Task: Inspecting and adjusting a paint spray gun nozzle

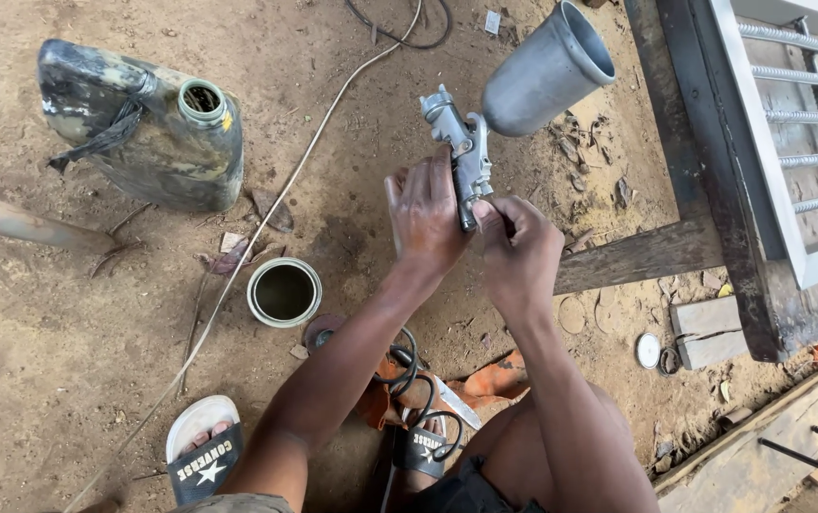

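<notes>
A metal spray gun (466,152) with a grey aluminium cup (546,71) on top is held over the dirt ground. My left hand (425,214) grips the gun's handle from the left. My right hand (520,249) pinches the bottom end of the handle with its fingertips. The cup's open mouth points up and to the right. A black coiled hose (415,375) lies below my forearms, between my feet.
An open tin can (283,292) stands on the ground left of my arms. A dirty plastic jerrycan (143,123) lies at the upper left. A white cord (266,209) crosses the dirt. A dark timber frame with a white metal grille (779,142) is at the right.
</notes>
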